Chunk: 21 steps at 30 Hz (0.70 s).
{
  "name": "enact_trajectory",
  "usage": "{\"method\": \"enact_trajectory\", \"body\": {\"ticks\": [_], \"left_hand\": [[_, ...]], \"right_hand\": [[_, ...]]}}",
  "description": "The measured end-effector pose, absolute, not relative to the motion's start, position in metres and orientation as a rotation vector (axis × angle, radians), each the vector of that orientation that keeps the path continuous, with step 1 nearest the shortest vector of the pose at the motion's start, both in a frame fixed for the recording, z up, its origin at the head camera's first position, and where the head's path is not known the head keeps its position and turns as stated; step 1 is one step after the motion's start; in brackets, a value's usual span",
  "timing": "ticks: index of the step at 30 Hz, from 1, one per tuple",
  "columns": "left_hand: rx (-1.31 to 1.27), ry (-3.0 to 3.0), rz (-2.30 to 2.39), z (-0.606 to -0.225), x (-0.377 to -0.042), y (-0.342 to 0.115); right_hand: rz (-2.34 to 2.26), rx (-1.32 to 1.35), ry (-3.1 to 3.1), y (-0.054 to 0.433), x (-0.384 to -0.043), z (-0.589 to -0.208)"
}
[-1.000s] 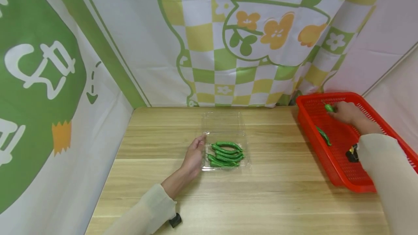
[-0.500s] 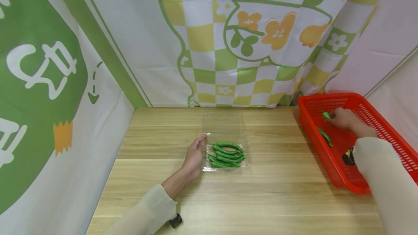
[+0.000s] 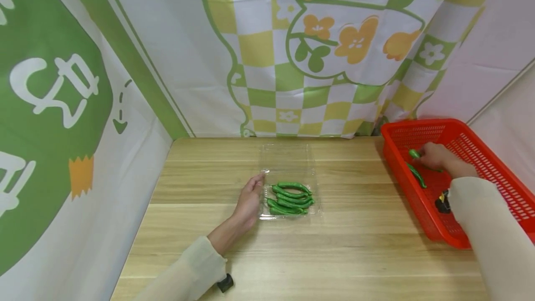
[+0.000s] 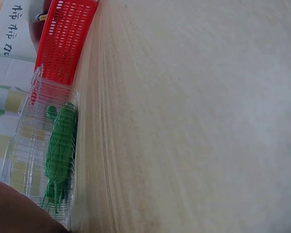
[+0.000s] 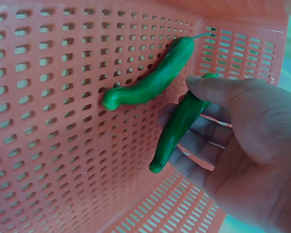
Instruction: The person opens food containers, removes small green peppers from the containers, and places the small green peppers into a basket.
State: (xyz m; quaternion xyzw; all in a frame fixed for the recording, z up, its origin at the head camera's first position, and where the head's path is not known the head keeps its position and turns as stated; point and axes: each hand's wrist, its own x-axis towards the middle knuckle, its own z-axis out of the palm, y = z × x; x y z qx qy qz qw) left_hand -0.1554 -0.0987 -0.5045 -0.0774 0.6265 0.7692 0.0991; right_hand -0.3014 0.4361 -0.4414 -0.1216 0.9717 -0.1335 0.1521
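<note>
A clear plastic clamshell box [image 3: 288, 159] lies with its lid folded back on the table; several green chili peppers [image 3: 290, 197] lie side by side in it. My left hand [image 3: 247, 204] rests along the box's left edge, its fingertips touching the rim near the hinge. Over in the red plastic basket [image 3: 418, 217], my right hand [image 3: 440, 158] holds another green chili pepper [image 5: 177, 126] between thumb and fingers. One more loose chili pepper [image 5: 150, 82] lies in the basket just beside that hand, apart from the held one.
The wooden table [image 3: 355, 245] extends between box and basket. A printed curtain [image 3: 301, 68] hangs behind it, with fabric walls at both sides. The basket's raised, slotted walls surround my right hand.
My right hand has moved down and toward the near side within the basket, the chili pepper still in its grip. The left hand, the box and its peppers have stayed put.
</note>
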Motion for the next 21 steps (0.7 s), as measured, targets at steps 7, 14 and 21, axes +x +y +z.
{"method": "enact_trajectory", "body": {"ticks": [7, 14, 21], "left_hand": [[-0.231, 1.854, 2.277, -0.5049, -0.1556, -0.0975], [-0.226, 1.855, 2.265, -0.5056, -0.1553, -0.0980], [-0.215, 1.854, 2.274, -0.5052, -0.1545, -0.0981]], "right_hand": [[-0.370, -0.368, 2.775, 0.4381, -0.3025, -0.4504], [-0.352, -0.374, 2.790, 0.4361, -0.3014, -0.4492], [-0.355, -0.363, 2.782, 0.4344, -0.3032, -0.4494]]}}
